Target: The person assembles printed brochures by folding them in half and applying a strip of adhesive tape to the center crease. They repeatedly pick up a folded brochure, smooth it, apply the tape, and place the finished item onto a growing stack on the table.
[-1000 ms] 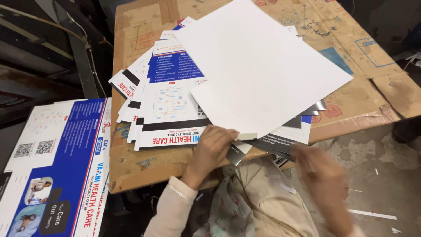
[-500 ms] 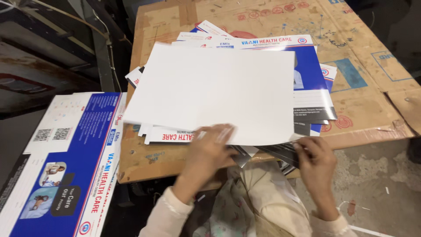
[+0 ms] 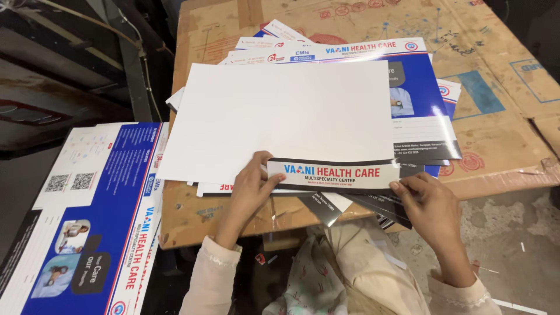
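Note:
A large blank white sheet [image 3: 286, 119] lies face down on top of a fanned pile of printed blue-and-white sheets [image 3: 417, 105]. My left hand [image 3: 251, 186] presses its fingers on the white sheet's near edge, over a printed strip that sticks out below it. At the pile's near right corner my right hand [image 3: 429, 207] pinches the edges of the lower dark sheets [image 3: 373, 204]. Both sleeves are pale cream.
The pile rests on a brown cardboard-covered table [image 3: 501, 116] whose near edge runs just past my hands. A second stack of blue printed sheets [image 3: 93, 216] lies to the left, lower down. Dark metal frames stand at the far left. My lap cloth is below.
The white sheet, lifted and tilted a second ago, has come down flat onto the pile. My right hand has moved up to the pile's near corner.

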